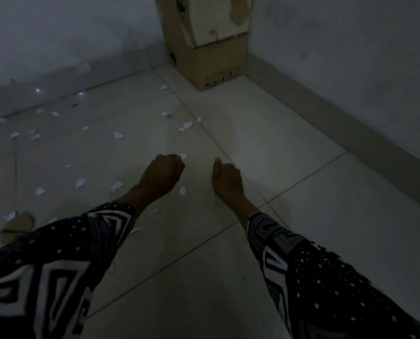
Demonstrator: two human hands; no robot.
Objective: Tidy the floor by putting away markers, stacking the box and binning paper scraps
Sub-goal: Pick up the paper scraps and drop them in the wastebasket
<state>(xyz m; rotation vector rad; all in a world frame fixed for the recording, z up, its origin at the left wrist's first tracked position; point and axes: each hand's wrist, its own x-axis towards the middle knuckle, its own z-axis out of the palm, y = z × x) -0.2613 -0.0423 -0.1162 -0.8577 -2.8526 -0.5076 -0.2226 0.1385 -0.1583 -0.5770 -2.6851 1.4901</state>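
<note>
White paper scraps lie scattered over the pale tiled floor, mostly to the left, such as one in the middle, one nearer me and one between my wrists. My left hand is curled into a fist low over the floor, and a small white scrap pokes out at its fingertips. My right hand is beside it, fingers curled with the thumb sticking up and nothing visible in it. A tall cardboard box stands in the corner ahead. No markers are in view.
Grey walls meet at the corner behind the box, with a skirting board running along the right. A tan round object lies at the lower left, partly hidden by my patterned sleeve. The room is dim.
</note>
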